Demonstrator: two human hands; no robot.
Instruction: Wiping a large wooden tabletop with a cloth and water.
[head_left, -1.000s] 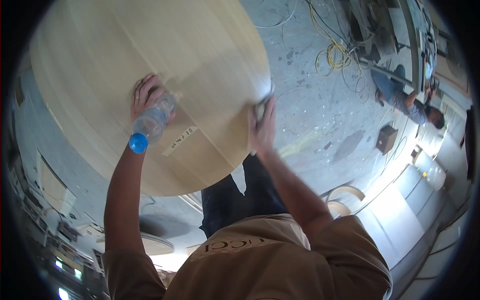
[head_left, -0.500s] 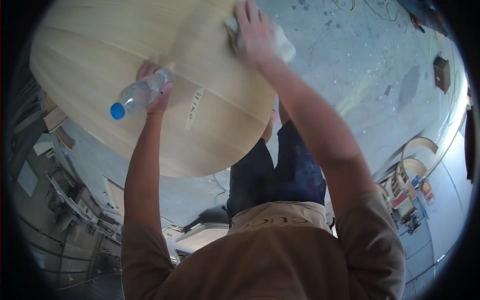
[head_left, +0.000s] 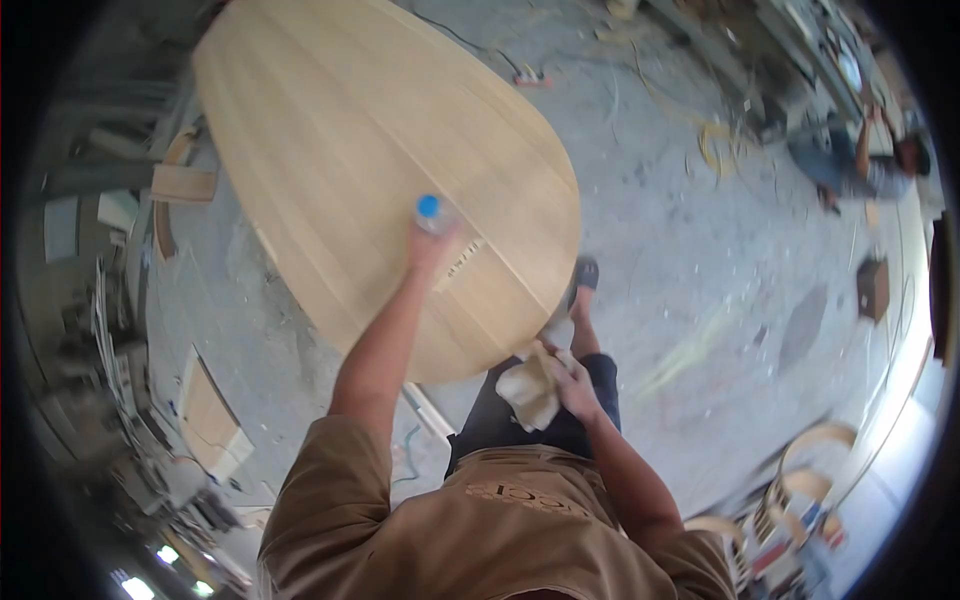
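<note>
A large wooden panel (head_left: 330, 170) with a rounded near end and long joint lines spreads out in front of me. My left hand (head_left: 432, 252) is closed around a clear plastic bottle (head_left: 440, 222), held over the panel with its blue cap toward me. Motion blurs those fingers a little. Beside that hand a strip of pale tape (head_left: 460, 266) with writing sticks to the wood. Off the panel's near edge, in front of my thighs, my right hand (head_left: 572, 384) grips a crumpled off-white cloth (head_left: 530, 392) that hangs down from the fingers.
Another person (head_left: 870, 165) is low down at the far right. A brown box (head_left: 872, 290) stands on the grey floor (head_left: 690, 260). Curved wooden pieces (head_left: 815, 455) lie at the lower right. Wood offcuts (head_left: 184, 183) are left of the panel, and a cable (head_left: 460, 38) runs behind it.
My right hand has drawn the cloth off the panel toward my body. My left hand still holds the bottle, now tipped more upright. The whole view has shifted, showing more of the panel.
</note>
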